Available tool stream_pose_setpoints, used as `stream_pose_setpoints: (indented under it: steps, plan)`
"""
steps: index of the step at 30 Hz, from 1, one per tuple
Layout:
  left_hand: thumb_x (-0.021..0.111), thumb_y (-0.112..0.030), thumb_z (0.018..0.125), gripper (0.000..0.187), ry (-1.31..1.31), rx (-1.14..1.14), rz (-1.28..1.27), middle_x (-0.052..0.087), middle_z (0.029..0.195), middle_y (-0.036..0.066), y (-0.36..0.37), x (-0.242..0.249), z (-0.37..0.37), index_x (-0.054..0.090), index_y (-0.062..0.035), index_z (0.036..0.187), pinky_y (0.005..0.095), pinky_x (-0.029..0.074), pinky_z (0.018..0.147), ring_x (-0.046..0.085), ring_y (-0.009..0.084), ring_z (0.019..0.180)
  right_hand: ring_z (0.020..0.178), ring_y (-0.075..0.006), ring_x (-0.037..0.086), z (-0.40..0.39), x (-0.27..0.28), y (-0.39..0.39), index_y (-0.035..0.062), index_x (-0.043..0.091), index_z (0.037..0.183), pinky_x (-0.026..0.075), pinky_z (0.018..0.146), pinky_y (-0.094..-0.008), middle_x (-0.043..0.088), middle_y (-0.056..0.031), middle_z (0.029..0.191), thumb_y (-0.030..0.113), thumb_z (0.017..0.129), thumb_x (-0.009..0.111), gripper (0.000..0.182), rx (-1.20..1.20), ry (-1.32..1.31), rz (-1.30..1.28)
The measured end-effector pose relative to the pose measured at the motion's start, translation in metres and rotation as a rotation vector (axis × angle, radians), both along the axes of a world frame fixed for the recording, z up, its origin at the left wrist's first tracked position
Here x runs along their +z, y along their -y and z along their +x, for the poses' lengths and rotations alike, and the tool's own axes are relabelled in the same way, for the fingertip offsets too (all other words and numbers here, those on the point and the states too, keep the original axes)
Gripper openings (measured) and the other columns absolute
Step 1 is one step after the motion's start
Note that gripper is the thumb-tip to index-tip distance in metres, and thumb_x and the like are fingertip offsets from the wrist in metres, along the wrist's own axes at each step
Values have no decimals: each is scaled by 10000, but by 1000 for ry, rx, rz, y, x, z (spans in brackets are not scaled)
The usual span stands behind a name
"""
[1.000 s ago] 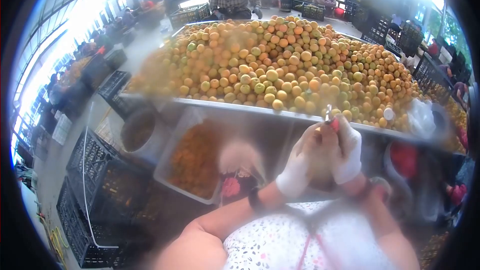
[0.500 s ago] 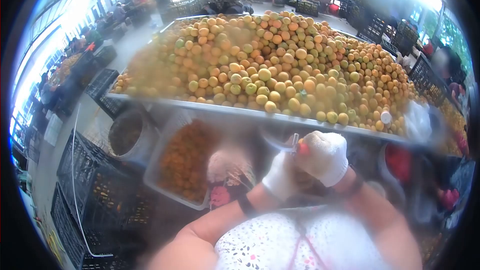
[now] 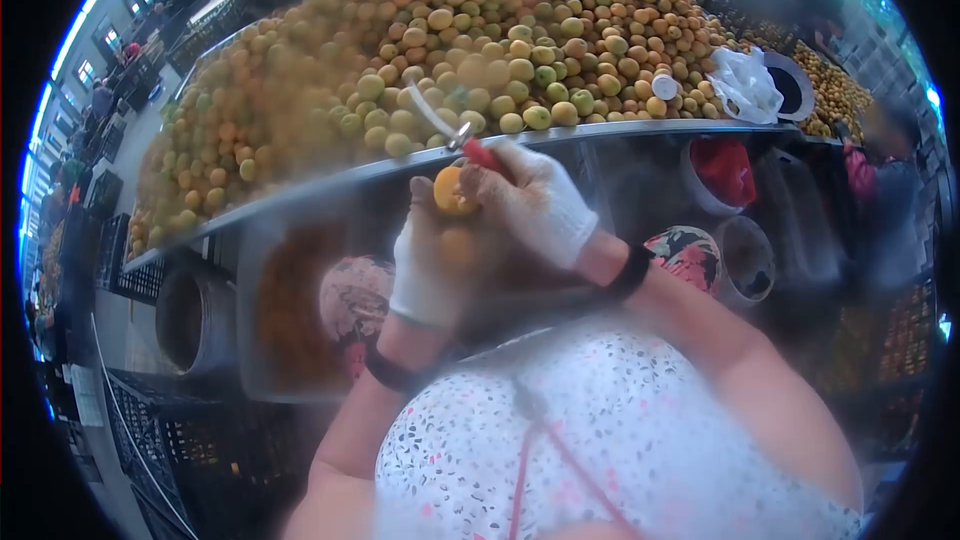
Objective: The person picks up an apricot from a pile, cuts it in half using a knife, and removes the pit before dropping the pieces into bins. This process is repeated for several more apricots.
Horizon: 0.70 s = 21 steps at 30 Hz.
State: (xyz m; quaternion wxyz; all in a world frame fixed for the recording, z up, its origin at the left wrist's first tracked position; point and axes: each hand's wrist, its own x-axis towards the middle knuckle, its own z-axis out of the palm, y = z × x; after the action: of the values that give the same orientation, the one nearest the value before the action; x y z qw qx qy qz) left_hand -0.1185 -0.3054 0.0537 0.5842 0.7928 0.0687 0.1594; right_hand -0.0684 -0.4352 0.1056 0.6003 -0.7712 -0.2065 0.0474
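Observation:
My left hand (image 3: 425,265), in a white glove, has its fingers wrapped round an orange fruit (image 3: 452,192) in front of the table edge. Above and right of it, my right hand (image 3: 535,202), gloved too, grips the red handle of a curved knife (image 3: 440,118). The blade points up and left over the fruit pile (image 3: 560,50). My right fingertips are at the fruit's right side. A second, blurred orange shape (image 3: 458,245) shows just below the fruit; I cannot make out whether it is held.
A metal table edge (image 3: 300,198) runs in front of the pile. Below are a tub of orange pieces (image 3: 300,310), a bucket (image 3: 185,315), a bucket with red contents (image 3: 722,175) and black crates (image 3: 215,450). A plastic bag (image 3: 745,85) lies at the right. A person (image 3: 885,180) is beyond.
The view has tilted down and turned. My hands, together before, are now slightly apart; the fruit between them shows, and the knife blade points up and left.

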Motion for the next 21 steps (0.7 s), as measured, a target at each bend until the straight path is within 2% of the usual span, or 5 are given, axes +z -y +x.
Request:
stream_pose_setpoints:
  steps: [2,7,12,15,21]
  plan:
    - [411,-631,979,552,-179,-264,-1002,598,886,31,1,31,-9,568,-133,1155,242,396,508,539,128,645,758,-199,686,-1,-13,0,-1,611,1011,517,663,-321,687,-149,833,225,924,665,248,10,167,76]
    - [408,-412,1055,453,62,-196,-51,620,930,37,-16,4,-12,603,-18,1163,273,490,716,584,123,811,788,-234,703,-12,-17,0,-3,575,1012,524,665,-341,687,-154,837,180,939,629,204,43,73,136]
    - [418,-436,1051,455,33,-180,-677,612,881,-1,-1,32,-26,627,-31,1040,254,472,680,568,99,763,742,-300,692,-33,-5,-13,16,559,1049,519,636,-363,669,-186,810,176,931,634,212,46,-35,263]
    - [432,-437,1046,436,25,-185,-823,611,846,-2,-4,29,-14,627,-47,1053,249,480,649,584,91,741,821,-109,607,-33,0,-12,29,572,1066,501,721,-274,631,-57,880,147,944,614,174,61,-27,180]
    - [440,-387,1049,385,-110,-218,-1119,615,918,11,-9,14,-14,597,-53,1160,249,503,680,603,98,786,816,-362,687,-27,-11,-2,36,561,1154,542,705,-372,660,-214,904,104,872,659,306,62,391,-59]
